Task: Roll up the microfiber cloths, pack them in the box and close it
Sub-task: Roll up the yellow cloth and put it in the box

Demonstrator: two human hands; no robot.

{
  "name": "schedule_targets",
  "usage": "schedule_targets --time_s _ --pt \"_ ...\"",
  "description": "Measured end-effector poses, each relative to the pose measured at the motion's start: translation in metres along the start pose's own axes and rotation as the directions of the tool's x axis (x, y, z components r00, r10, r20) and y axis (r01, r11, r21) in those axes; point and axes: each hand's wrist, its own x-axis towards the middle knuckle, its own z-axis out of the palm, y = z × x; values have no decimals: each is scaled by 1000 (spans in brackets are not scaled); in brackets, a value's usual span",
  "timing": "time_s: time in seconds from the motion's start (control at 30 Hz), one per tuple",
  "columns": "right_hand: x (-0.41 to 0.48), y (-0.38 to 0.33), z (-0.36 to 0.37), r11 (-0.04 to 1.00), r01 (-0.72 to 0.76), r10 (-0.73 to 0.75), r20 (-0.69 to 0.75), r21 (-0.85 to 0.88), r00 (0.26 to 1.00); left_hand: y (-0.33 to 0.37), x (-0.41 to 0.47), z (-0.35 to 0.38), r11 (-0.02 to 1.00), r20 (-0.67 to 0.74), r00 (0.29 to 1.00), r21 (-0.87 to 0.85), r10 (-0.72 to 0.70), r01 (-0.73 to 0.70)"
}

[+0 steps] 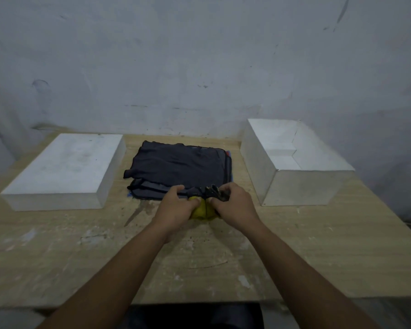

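A stack of dark microfiber cloths [178, 165] lies in the middle of the wooden table [81, 252]. At the stack's near edge my left hand [176, 205] and my right hand [233, 205] close side by side on a yellow cloth [202, 211], bunched with a dark edge on top. Only a small part of the yellow cloth shows between the hands. The open white box [301, 186] stands at the right, its inside bare. The white lid [62, 169] lies top up at the left.
A grey stained wall [199, 67] rises right behind the table. The table's near edge runs just in front of my body. A blue edge of another cloth [228, 153] peeks out at the stack's far right corner.
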Motion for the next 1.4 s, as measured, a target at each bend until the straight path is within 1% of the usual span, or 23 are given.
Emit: schedule_targets --time_s 0.13,0.23,0.37,0.4,0.47,0.53,0.6,0.67,0.73,0.8,0.9,0.93,0.97,1.03,1.1,1.13,1.2,1.3,1.4 --pt "-2 -4 -1 1000 27 -27 13 -15 1000 3 -2 4 999 63 998 -53 2 1" --pt "-4 -6 -1 998 53 -53 14 -17 999 5 -3 4 1000 81 997 -6 19 -18" --pt "-9 -9 -1 993 109 -107 60 -36 992 11 -7 9 999 109 993 15 39 -41" --pt "-10 -9 -1 991 127 -124 68 -35 990 14 -9 10 1000 131 991 -22 17 -14" --pt "-11 -8 -2 992 130 -128 75 -11 989 21 -14 12 969 227 973 -230 -38 91" --pt "-9 -4 -3 995 97 -99 83 36 992 28 -21 11 892 325 945 -417 -34 176" --pt "-6 0 -6 991 33 -48 119 128 992 30 -21 8 812 380 925 -532 -24 239" --pt "-2 3 -13 975 -50 16 156 216 988 33 -21 5 765 415 909 -577 -25 285" --pt "2 7 -22 957 -100 52 181 271 982 35 -18 3 773 431 902 -560 -36 299" --pt "6 10 -32 925 -134 65 200 355 978 37 -18 4 825 395 918 -509 -30 245" --pt "12 14 -50 863 -167 61 231 476 971 37 -12 11 934 209 978 -350 9 66" --pt "14 15 -55 846 -165 42 245 507 969 38 -11 14 954 169 985 -297 22 30" --pt "15 15 -61 826 -158 16 258 541 966 40 -11 17 962 169 985 -274 31 17" --pt "17 16 -73 786 -138 -35 266 602 963 47 -12 26 959 248 968 -281 43 30" --pt "20 17 -85 768 -116 -68 261 630 963 55 -12 36 951 309 947 -309 87 13" --pt "21 18 -91 768 -108 -73 254 631 964 60 -11 42 945 316 942 -327 114 -5" --pt "25 20 -102 773 -97 -60 225 627 972 68 -6 53 936 306 938 -348 161 -47" --pt "30 24 -117 758 -80 -2 126 648 992 80 2 71 941 268 944 -324 194 -101" --pt "35 29 -132 802 -25 11 26 597 1000 90 10 92 941 224 953 -315 203 -126"
